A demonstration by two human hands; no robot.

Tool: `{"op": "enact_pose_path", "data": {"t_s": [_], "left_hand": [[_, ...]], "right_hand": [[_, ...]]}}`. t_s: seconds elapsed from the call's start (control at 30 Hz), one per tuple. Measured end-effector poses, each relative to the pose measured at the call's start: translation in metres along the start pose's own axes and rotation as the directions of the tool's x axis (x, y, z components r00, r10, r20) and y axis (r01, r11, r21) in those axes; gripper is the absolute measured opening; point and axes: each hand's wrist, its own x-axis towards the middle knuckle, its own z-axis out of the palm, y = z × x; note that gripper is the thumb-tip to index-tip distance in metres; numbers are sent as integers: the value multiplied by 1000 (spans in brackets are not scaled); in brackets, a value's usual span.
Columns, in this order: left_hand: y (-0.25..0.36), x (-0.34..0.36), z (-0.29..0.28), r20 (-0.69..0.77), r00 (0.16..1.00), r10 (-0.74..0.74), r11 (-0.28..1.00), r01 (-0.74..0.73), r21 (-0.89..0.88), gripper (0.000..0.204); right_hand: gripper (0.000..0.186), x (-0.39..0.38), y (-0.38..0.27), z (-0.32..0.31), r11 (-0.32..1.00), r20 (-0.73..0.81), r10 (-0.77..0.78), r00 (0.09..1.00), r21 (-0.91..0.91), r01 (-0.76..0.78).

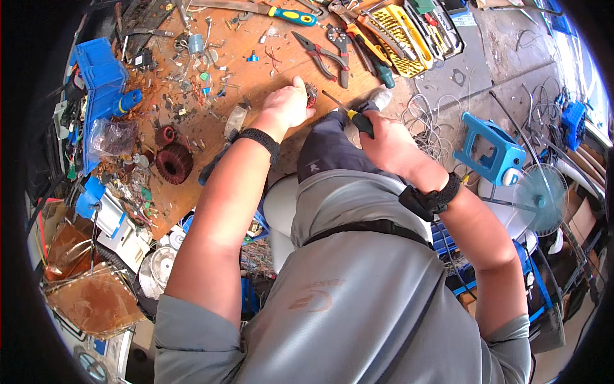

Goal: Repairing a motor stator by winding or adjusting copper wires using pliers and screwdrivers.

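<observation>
My left hand (pixel 286 105) is closed on a small dark, copper-coloured wound coil (pixel 311 95) at the edge of the wooden bench (pixel 249 89); the fingers cover most of it. My right hand (pixel 391 144) grips a screwdriver (pixel 360 121) by its black and yellow handle. Its thin shaft slants up and left, with the tip just right of the coil and apart from it. Farther left on the bench lie a large ring coil (pixel 174 163) wound in reddish-brown wire and a smaller one (pixel 165 135) beside it.
Red-handled pliers (pixel 323 56), a handsaw (pixel 291 15) and a yellow bit set (pixel 400 38) lie at the back. Blue plastic housing (pixel 102 73) and scattered small parts cover the left side. Tangled wire (pixel 432 131), a blue frame (pixel 492 150) and a fan (pixel 540 200) are at right.
</observation>
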Motion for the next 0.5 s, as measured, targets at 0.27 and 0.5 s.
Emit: {"op": "enact_pose_path", "data": {"t_s": [0.27, 0.5], "left_hand": [[-1, 0, 0, -13, 999, 39, 999, -38, 24, 65], [2, 5, 13, -34, 999, -40, 996, 37, -77, 62]], "right_hand": [[32, 6, -38, 11, 923, 58, -31, 998, -380, 51], [35, 13, -60, 6, 853, 157, -70, 985, -503, 141]]}}
